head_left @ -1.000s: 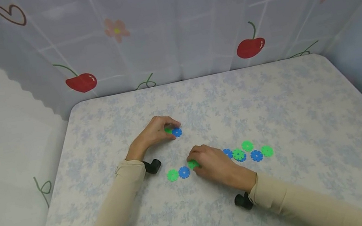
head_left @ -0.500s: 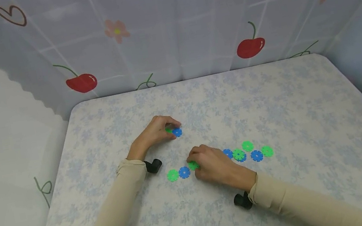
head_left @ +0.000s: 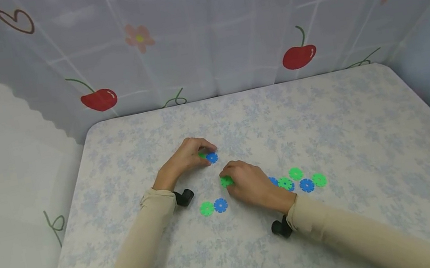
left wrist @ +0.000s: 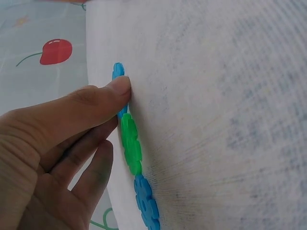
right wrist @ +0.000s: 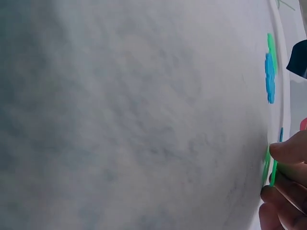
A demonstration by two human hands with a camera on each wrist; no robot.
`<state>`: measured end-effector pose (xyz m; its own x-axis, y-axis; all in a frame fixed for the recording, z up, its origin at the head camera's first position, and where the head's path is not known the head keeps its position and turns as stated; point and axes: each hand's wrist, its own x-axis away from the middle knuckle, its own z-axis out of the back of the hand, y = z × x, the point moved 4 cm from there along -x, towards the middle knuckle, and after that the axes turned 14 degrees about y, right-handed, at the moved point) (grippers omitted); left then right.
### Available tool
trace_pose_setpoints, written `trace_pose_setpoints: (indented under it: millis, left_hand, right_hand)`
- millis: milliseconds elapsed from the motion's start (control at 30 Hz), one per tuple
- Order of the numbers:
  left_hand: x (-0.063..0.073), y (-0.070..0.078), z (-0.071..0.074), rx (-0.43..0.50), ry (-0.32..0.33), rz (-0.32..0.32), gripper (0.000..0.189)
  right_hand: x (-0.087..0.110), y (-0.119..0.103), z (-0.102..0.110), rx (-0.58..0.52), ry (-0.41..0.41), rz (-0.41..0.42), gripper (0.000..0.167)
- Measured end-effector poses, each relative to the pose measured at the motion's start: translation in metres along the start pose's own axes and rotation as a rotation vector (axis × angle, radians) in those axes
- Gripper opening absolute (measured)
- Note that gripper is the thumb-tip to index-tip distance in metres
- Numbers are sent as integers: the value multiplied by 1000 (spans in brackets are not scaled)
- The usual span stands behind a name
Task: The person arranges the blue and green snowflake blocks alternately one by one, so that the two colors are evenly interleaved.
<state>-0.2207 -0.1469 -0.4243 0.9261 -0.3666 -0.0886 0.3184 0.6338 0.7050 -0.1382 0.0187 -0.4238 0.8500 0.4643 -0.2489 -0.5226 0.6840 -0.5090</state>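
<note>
My left hand pinches a blue notched disc between thumb and fingers. A green notched disc joins onto it, and a second blue disc follows, so they form a short chain. In the head view the fingers partly cover this chain. Closer to me, my right hand grips a separate green disc by its edge, just short of the left hand's chain. The right wrist view catches only that hand's fingertips on the green disc.
A loose green disc and blue disc lie side by side in front of the hands. To the right of the right hand is a group of several blue and green discs, some overlapping. The table ends at a curtain.
My right hand has lifted the green disc away from the loose blue one and carried it toward the table's far side, nearer the left hand. The left hand has stayed almost still.
</note>
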Motion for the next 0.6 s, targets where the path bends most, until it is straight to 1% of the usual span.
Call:
trace_pose_setpoints:
  millis: [167,300,467,600]
  left_hand:
    - [-1,1,-1,-10,0,-27,39]
    - [0,0,-1,-10,-5,-14,39]
    - [2,-1,-1,-1,-12,19,40]
    - [1,-2,-1,-9,-16,13,40]
  right_hand:
    - [-13,4,-2,26,6,-30,30]
    - [-20,6,-3,62,6,-38,30]
    - [-28,8,-3,89,19,-54,31]
    - [-33,11,-3,107,34,-65,31]
